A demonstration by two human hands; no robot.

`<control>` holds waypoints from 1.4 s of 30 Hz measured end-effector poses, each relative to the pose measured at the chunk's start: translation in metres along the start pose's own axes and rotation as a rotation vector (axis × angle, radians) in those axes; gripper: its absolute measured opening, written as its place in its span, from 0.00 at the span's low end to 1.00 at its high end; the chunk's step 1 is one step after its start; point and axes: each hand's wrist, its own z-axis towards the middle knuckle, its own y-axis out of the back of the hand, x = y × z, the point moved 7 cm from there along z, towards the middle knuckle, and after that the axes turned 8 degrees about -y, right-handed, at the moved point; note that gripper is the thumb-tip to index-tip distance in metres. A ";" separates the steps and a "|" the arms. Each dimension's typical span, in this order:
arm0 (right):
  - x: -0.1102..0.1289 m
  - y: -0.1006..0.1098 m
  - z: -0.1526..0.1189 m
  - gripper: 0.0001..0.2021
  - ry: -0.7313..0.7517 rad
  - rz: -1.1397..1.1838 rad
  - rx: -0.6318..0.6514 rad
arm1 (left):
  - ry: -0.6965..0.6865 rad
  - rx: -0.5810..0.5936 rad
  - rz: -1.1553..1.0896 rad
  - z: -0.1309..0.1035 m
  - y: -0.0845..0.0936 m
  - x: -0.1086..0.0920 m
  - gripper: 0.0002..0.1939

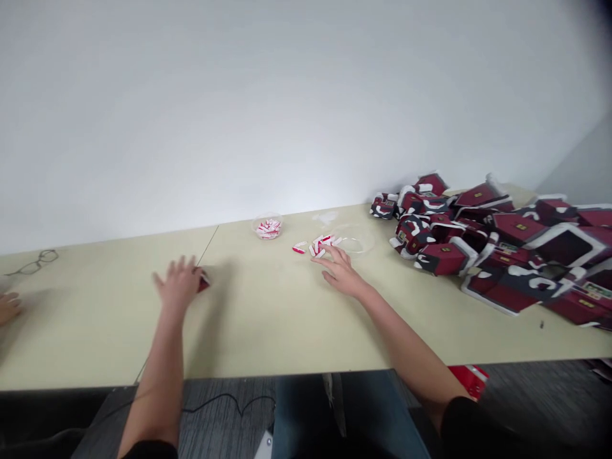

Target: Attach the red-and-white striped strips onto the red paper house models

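My left hand (pixel 178 285) is over the left part of the table, its fingers spread and slightly blurred. Beside its right edge sits a small dark red piece (pixel 203 280), partly covered by the fingers. My right hand (pixel 340 271) reaches to a loose pile of small red and white pieces (pixel 317 245), fingers apart, the fingertips at the pile's near edge. Nothing shows held in it. A clear round bowl (pixel 268 227) with more red and white pieces stands to the left of the pile. Right behind my right hand lies a clear round lid or dish (pixel 359 241).
Dark red, white and black box-like objects (pixel 478 236) are heaped across the table's right side. Glasses (pixel 39 262) lie at the far left, near another person's hand (pixel 8 307). A small dark bit (pixel 542 325) lies at front right. The wall rises behind the table (pixel 268 319).
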 end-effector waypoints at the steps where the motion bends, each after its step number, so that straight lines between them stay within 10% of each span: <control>1: 0.000 0.005 0.000 0.24 0.005 0.001 -0.027 | 0.057 -0.070 0.015 0.002 0.011 0.020 0.29; 4: -0.003 0.023 -0.002 0.22 0.003 0.008 -0.131 | 0.162 -0.219 0.022 -0.005 0.025 0.046 0.33; 7: -0.017 0.044 -0.013 0.21 -0.034 -0.008 -0.241 | 0.176 -0.158 0.006 -0.011 0.011 0.031 0.36; 12: -0.072 0.088 -0.051 0.19 -0.225 -0.156 -0.451 | 0.113 0.067 -0.126 -0.005 -0.023 -0.043 0.42; 18: -0.136 0.133 -0.109 0.24 -0.616 -0.474 -0.614 | -0.159 0.060 -0.319 0.000 -0.048 -0.161 0.41; 22: -0.146 0.139 -0.135 0.35 -0.780 -0.591 -0.681 | -0.322 0.075 -0.325 -0.013 -0.081 -0.204 0.36; 32: -0.146 0.136 -0.140 0.30 -0.870 -0.544 -0.755 | -0.390 0.037 -0.340 -0.027 -0.095 -0.205 0.33; 42: -0.149 0.126 -0.135 0.37 -0.572 0.002 -0.823 | -0.656 0.110 -0.369 -0.056 -0.094 -0.249 0.29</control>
